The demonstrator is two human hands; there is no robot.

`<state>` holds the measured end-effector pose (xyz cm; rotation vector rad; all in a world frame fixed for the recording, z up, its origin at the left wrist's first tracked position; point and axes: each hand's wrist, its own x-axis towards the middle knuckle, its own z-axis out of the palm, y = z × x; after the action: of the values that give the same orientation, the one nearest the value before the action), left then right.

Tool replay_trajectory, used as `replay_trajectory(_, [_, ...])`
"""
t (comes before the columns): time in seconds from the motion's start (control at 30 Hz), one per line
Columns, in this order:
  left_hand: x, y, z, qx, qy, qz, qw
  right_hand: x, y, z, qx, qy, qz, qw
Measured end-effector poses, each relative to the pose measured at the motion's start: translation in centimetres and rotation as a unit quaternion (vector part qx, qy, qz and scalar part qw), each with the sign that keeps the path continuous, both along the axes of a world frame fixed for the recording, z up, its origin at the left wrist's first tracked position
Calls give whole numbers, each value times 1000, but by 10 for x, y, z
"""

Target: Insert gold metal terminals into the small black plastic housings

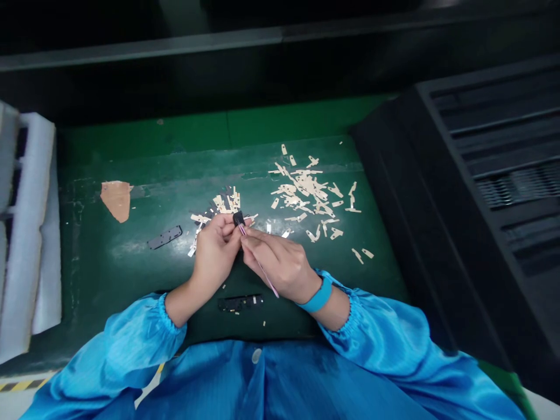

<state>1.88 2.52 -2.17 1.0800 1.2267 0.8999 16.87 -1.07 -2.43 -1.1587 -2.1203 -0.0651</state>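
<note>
The left hand [214, 251] pinches a small black plastic part [238, 219] just above the green work mat [131, 274]. The right hand [280, 262] is closed around a thin pink stick tool [262, 271], whose tip touches that part. Judging by the wide scatter of loose tan paper slips [306, 189], many pieces look finished. A mixed heap of black parts and tan slips [221, 204] lies beside the left hand, seemingly unworked.

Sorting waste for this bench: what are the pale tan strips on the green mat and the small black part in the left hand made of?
Pale tan strips: probably paper or film backing, matte, flat and thin. Small black part, pinched in the left hand: maybe plastic, dark and matte; too small to be sure.
</note>
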Motion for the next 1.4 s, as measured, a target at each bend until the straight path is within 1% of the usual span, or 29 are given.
replay_trajectory(0.07, [0, 0, 0, 1, -3, 2, 1000, 0, 0, -1, -12, 13, 2, 1000])
replay_trajectory(0.2, [0, 0, -1, -5, -11, 1, 1000, 2, 0, -2, -12, 27, 17, 999])
replay_trajectory(0.37, [0, 0, -1, -6, -1, 5, 1000, 3, 1, -1, -37, 38, 24, 998])
replay_trajectory(0.47, [0, -1, -2, -2, -2, 1, 1000, 2, 1, -1, -34, 28, 18, 999])
replay_trajectory(0.67, [-1, -1, -2, 1, 8, -4, 1000, 0, 1, 2, 3, -11, 18, 1000])
replay_trajectory(0.8, [0, -1, -1, 3, 16, -6, 1000, -1, 0, 2, -2, -29, 10, 1000])
replay_trajectory(0.9, [0, -1, -1, -2, 13, -4, 1000, -2, -1, 3, 11, -45, 5, 999])
replay_trajectory(1.03, [0, -2, -2, -8, 17, -4, 1000, -2, -1, 8, 23, -75, -10, 997])
replay_trajectory(1.17, [1, -4, -3, -24, 9, 6, 1000, -3, -3, 11, 18, -97, -12, 995])
replay_trajectory(1.27, [2, -3, -3, -20, -1, 3, 1000, -5, -3, 7, 13, -73, -11, 997])
replay_trajectory(1.33, [1, -1, -1, -12, -17, -2, 1000, -4, -1, 4, 9, -28, -12, 999])
replay_trajectory(1.4, [-2, 1, 1, -25, -44, -13, 999, 2, 1, 4, -7, 32, -12, 999])
